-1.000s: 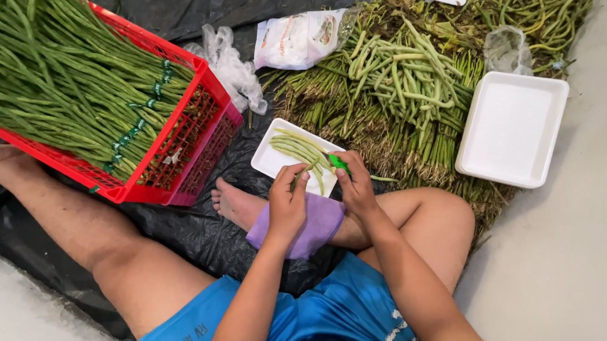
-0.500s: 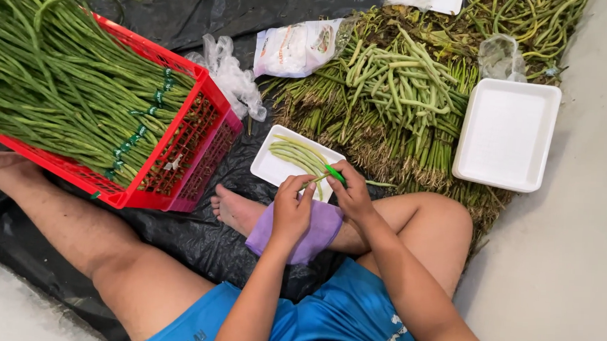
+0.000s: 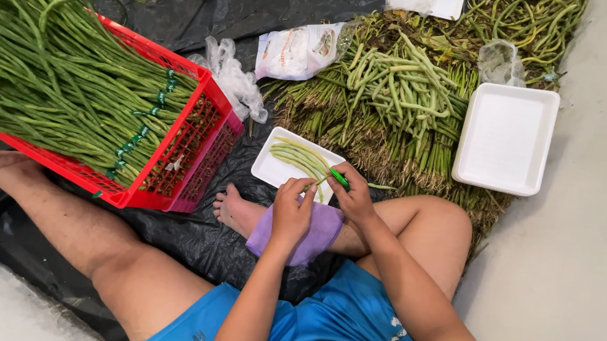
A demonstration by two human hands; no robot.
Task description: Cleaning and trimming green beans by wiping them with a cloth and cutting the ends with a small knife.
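Little has shifted since the earlier frame: both hands stay at the near edge of the small white tray (image 3: 276, 168), and the bundle of beans on it lies as before.

From the head view, the left hand (image 3: 292, 210) is curled closed, its fingertips pinching the near end of the long green beans (image 3: 303, 159) that lie across the tray. The right hand (image 3: 352, 192) is closed around a small green tool (image 3: 338, 178), whose tip touches the same bean ends. A purple cloth (image 3: 314, 235) lies over the person's leg just under the hands.

To the left, a red crate (image 3: 187, 154) is heaped with long beans. Far right of the hands, an empty white foam tray (image 3: 504, 138) sits on a pile of bundled beans (image 3: 397, 92). Black plastic sheeting (image 3: 196, 234) covers the floor.
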